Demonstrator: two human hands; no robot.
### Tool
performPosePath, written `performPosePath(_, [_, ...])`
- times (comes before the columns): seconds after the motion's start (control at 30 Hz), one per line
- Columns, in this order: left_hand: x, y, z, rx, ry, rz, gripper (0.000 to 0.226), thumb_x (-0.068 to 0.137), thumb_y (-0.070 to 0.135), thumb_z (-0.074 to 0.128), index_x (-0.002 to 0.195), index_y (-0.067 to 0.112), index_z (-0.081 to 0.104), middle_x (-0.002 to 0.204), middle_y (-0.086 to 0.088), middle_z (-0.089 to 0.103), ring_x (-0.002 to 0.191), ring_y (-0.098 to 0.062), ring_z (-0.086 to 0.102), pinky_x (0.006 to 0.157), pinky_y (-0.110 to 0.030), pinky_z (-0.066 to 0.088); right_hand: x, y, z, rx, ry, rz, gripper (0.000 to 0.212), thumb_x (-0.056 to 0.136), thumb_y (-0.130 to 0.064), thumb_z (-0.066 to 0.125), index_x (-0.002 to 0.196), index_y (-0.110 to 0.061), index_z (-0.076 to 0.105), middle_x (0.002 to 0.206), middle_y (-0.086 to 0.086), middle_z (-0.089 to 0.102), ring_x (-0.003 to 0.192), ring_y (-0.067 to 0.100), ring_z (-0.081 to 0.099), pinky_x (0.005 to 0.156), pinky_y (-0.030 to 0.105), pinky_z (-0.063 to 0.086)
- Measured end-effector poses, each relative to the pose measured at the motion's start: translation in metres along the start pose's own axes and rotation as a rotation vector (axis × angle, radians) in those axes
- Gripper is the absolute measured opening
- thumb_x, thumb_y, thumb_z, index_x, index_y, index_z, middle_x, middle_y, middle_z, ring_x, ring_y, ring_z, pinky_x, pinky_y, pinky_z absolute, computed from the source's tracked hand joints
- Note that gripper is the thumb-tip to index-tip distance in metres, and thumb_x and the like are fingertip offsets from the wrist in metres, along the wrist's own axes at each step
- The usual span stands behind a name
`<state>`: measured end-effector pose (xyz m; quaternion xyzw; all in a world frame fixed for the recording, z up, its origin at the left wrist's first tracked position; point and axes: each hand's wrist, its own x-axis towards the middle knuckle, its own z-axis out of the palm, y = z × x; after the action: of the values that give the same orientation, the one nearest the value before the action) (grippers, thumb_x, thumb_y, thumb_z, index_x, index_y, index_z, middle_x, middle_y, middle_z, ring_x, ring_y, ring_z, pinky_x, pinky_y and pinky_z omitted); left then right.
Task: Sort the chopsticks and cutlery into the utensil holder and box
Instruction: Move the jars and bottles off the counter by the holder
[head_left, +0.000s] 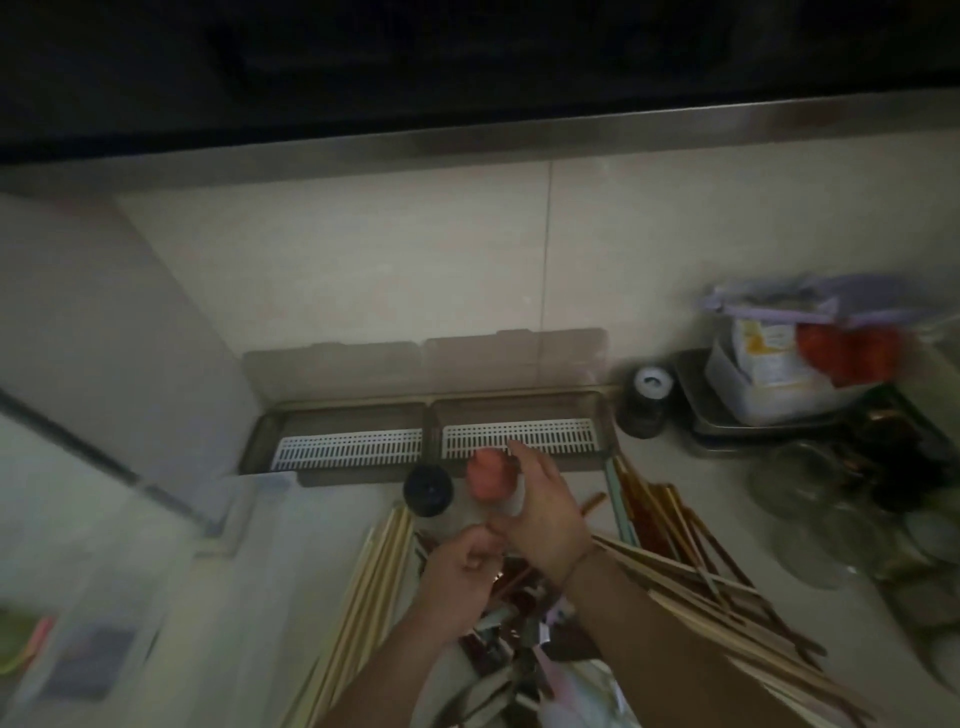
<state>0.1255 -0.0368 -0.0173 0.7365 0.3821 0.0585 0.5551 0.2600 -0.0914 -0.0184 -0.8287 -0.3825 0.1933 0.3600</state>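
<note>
Nearest to us, at the bottom of the dim, blurred view, our two forearms reach forward over a heap of mixed cutlery (511, 631) on the pale desk (675, 467). Our left hand (460, 571) hovers just above the heap with its fingers curled inward; we cannot tell whether it pinches a piece or holds nothing. Our right hand (540, 512) is raised further forward, fingers spread and fairly straight, wrapped partly around a small bottle with a pink cap (488, 475). We judge it is moving the bottle out of the way, though the blur leaves the grip uncertain.

Pale wooden chopsticks (371, 582) lie in a bundle just left of the heap, pointing away from us. More chopsticks, some dark and some light (691, 551), fan out to the right under our right arm. They look loosely grouped by kind, probably for sorting.

Beyond the hands, against the tiled wall, sits the long utensil box (431, 441). It has two compartments side by side, each with a white slotted drain tray, and both clear lids stand open against the wall. Both compartments look bare, so we judge little has been sorted in so far. A small black round lid (428, 489) rests just in front of the box.

To the far right are a dark jar (644, 402), stacked containers on a metal tray (769, 384), and glass jars (800, 480).
</note>
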Motion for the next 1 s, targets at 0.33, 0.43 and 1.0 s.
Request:
performPosePath(0.33, [0.006,0.0,-0.01,-0.015,0.041,0.029,0.02,0.093,0.009,0.059,0.09,0.027,0.068,0.09,0.015,0.07,0.084,0.007,0.062,0.074,-0.011,0.044,0.019,0.003,0.013,0.029,0.035,0.021,0.06,0.06,-0.042,0.069,0.114,-0.04,0.043,0.106,-0.005,0.056,0.09,0.017,0.057,0.077,0.03,0.05])
performPosePath(0.43, [0.006,0.011,0.002,-0.032,0.116,0.138,0.023,0.091,0.004,0.058,0.1,0.025,0.064,0.099,0.013,0.068,0.085,0.01,0.06,0.073,-0.005,0.043,-0.002,0.004,-0.012,0.164,0.238,0.049,0.073,0.059,-0.046,0.074,0.125,-0.036,0.045,0.113,-0.008,0.059,0.098,0.011,0.058,0.083,0.029,0.051])
performPosePath(1.0, [-0.062,0.097,0.257,0.101,-0.731,0.493,0.041,0.079,0.021,0.054,0.114,0.041,0.059,0.106,0.021,0.067,0.099,0.006,0.061,0.091,-0.022,0.05,-0.241,0.138,-0.185,0.168,1.052,0.546,0.08,0.056,-0.034,0.083,0.126,-0.035,0.044,0.106,-0.014,0.062,0.092,0.005,0.061,0.075,0.022,0.044])
